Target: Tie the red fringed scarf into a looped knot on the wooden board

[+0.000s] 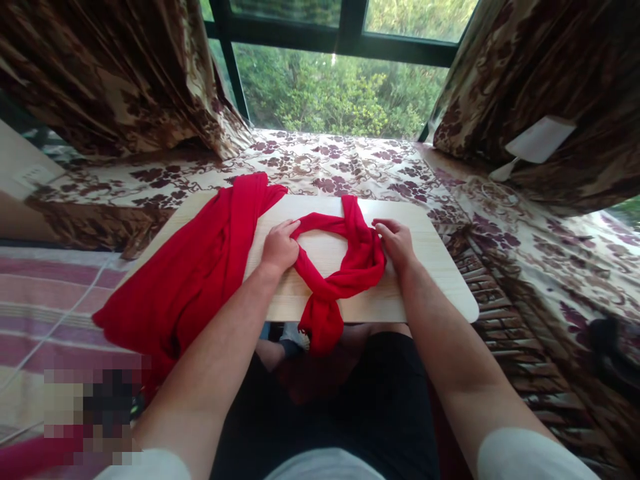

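So far we are working one red scarf [345, 267] on the small wooden table [440, 267] across our lap, and we are judging the shaping to be about halfway along. The scarf is already lying in a loop on the tabletop: one band is running along the far side between our hands, another is curving down the right side, and the two are meeting at the near edge, where a tail is hanging over toward our knees. Whether they are crossing or knotted there we cannot tell. Our left hand [280, 248] is pressing down on the left end of the loop, fingers curled over the cloth; our right hand [397, 243] is resting on the right side, fingertips closing on the fold. The hands are sitting apart, one at each side of the loop, both in contact with the scarf. What seems left is the tidying of the loop and dealing with the large bulk of red cloth [190, 273] that is draping off the table's left edge onto the striped bedding [50, 293]; it appears to be the same scarf, though the join is hidden. Counting: one scarf, one table, two hands, two patterned curtains [115, 73], and one window [330, 80] showing greenery.
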Demonstrator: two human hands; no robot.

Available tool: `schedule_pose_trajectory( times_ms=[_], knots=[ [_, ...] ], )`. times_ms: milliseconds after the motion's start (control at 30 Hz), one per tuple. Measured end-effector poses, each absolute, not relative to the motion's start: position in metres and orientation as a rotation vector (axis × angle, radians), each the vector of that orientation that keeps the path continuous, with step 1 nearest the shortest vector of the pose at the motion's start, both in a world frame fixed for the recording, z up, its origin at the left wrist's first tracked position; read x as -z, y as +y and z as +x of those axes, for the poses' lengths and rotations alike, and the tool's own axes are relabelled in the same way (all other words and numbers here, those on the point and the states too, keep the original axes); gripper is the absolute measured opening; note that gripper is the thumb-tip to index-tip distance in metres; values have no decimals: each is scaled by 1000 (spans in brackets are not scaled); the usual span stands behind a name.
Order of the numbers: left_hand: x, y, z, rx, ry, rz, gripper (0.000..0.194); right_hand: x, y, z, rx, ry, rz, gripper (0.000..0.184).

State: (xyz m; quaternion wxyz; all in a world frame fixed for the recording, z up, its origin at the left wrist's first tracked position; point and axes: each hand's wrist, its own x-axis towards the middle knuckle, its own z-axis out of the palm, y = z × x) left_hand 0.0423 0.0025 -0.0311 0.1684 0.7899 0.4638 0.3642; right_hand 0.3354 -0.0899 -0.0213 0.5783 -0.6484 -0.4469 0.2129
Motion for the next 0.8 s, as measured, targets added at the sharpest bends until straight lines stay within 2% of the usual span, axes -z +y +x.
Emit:
schedule_pose_trajectory(
  times_ms=[200, 333, 433, 633, 800],
  knots=[
    [30, 3, 40, -1161, 1383, 2195, 56, 21, -91, 335, -530, -1022, -1523, 42],
    [24, -3, 41, -1244, 1264, 2258, 53, 21, -91, 336, -521, -1034, -1525, 41],
    [19, -8, 41, -1206, 1193, 2317, 52, 21, -91, 336, -514, -1045, -1520, 40],
    [21, -9, 42, -1060, 1191, 2415, 37, 19, -92, 335, -519, -1045, -1505, 40],
    [28, -5, 43, -987, 1300, 2429, 40, 16, -94, 333, -513, -1056, -1528, 41]
  ],
)
